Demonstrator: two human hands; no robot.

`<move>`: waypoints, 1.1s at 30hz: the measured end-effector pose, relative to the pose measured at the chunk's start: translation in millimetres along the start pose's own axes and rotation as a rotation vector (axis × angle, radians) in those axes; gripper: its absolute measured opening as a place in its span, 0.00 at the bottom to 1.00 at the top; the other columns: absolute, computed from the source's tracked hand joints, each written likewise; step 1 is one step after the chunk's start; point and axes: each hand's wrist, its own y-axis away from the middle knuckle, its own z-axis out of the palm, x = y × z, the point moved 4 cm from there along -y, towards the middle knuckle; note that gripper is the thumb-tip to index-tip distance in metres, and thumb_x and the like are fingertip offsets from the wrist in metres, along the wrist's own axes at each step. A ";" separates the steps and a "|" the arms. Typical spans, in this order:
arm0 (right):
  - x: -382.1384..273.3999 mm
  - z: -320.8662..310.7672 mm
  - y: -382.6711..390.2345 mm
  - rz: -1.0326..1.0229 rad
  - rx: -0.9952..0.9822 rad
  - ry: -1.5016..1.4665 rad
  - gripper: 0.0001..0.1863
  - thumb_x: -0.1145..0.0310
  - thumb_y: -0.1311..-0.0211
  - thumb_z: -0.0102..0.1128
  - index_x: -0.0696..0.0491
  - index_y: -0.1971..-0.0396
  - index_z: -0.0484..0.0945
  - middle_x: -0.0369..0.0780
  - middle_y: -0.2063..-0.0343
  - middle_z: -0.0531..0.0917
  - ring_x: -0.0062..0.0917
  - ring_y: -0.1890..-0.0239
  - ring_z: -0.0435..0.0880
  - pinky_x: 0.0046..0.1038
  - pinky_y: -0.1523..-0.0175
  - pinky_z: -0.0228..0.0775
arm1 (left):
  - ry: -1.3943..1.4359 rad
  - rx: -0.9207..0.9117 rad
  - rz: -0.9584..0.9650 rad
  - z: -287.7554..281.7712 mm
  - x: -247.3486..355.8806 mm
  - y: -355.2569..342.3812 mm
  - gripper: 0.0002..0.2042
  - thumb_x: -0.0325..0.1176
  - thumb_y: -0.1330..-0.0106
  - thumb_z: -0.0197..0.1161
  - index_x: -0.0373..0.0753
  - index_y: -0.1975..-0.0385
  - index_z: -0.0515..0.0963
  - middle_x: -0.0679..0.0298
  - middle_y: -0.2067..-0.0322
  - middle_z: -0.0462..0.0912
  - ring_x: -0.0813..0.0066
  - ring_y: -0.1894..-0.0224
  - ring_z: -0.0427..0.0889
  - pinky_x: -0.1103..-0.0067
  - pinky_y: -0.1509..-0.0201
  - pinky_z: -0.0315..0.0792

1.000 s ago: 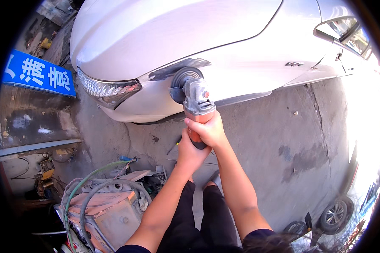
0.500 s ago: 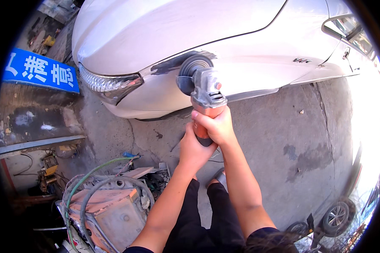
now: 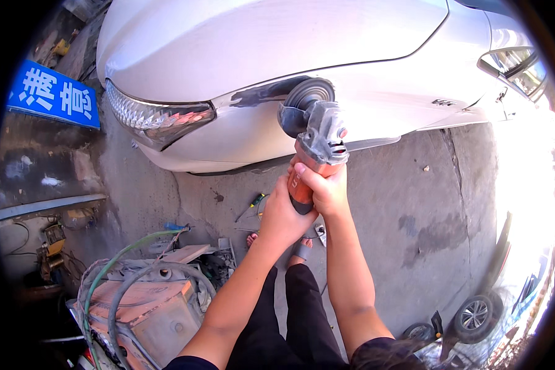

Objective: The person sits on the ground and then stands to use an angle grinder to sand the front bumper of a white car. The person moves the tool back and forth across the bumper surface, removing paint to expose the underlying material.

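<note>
I hold an orange and grey angle grinder in both hands. My left hand is wrapped round the lower left of its body. Higher up on the right side, my right hand grips the same body, thumb across the front. The round grinding disc is at the front fender of a pale silver car, over the right end of a dark scraped patch. Whether the disc touches the panel is hard to tell. Part of the patch is hidden behind the disc and its guard.
Left of the disc is the car's headlight. A dusty orange machine box with a green hose stands at lower left. On the concrete lies a yellow-black screwdriver-like tool. A blue sign and a wheel sit farther out.
The grinder has moved right along the fender, with both hands still round it. My view has shifted a little, and my feet and the floor tool now show below the hands.
</note>
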 end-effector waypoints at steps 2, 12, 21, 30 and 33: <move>7.2 0.4 3.6 0.059 -0.024 0.056 0.18 0.73 0.48 0.72 0.61 0.56 0.80 0.39 0.65 0.86 0.23 0.62 0.85 0.30 0.53 0.78 | 0.043 0.023 0.006 5.2 -7.3 4.6 0.41 0.40 0.51 0.81 0.34 0.39 0.65 0.44 0.47 0.82 0.44 0.43 0.83 0.61 0.42 0.77; -9.1 13.1 1.9 -0.052 0.033 0.146 0.18 0.73 0.49 0.75 0.60 0.58 0.81 0.36 0.63 0.86 0.19 0.61 0.82 0.27 0.53 0.76 | 0.089 0.091 0.043 -0.2 -1.5 5.6 0.39 0.38 0.52 0.82 0.35 0.42 0.66 0.47 0.50 0.84 0.46 0.46 0.85 0.62 0.44 0.78; -13.1 10.8 -1.4 -0.034 0.004 0.111 0.23 0.70 0.51 0.77 0.60 0.55 0.79 0.39 0.61 0.87 0.21 0.59 0.85 0.28 0.51 0.78 | 0.108 0.070 -0.013 3.8 3.0 1.7 0.42 0.38 0.50 0.80 0.38 0.36 0.63 0.46 0.46 0.83 0.48 0.44 0.84 0.63 0.43 0.78; 4.5 12.8 19.3 0.132 0.009 0.388 0.30 0.61 0.51 0.78 0.63 0.51 0.77 0.48 0.59 0.89 0.31 0.55 0.89 0.33 0.47 0.78 | 0.422 0.001 -0.192 20.5 -17.1 33.4 0.43 0.33 0.51 0.81 0.38 0.34 0.63 0.54 0.43 0.81 0.63 0.43 0.82 0.68 0.42 0.76; 3.3 17.5 19.0 0.118 -0.018 0.442 0.30 0.61 0.50 0.78 0.64 0.52 0.77 0.48 0.60 0.89 0.33 0.56 0.89 0.33 0.47 0.79 | 0.400 0.021 -0.108 21.1 -24.9 33.4 0.38 0.31 0.49 0.79 0.37 0.37 0.67 0.55 0.45 0.82 0.65 0.44 0.83 0.69 0.43 0.76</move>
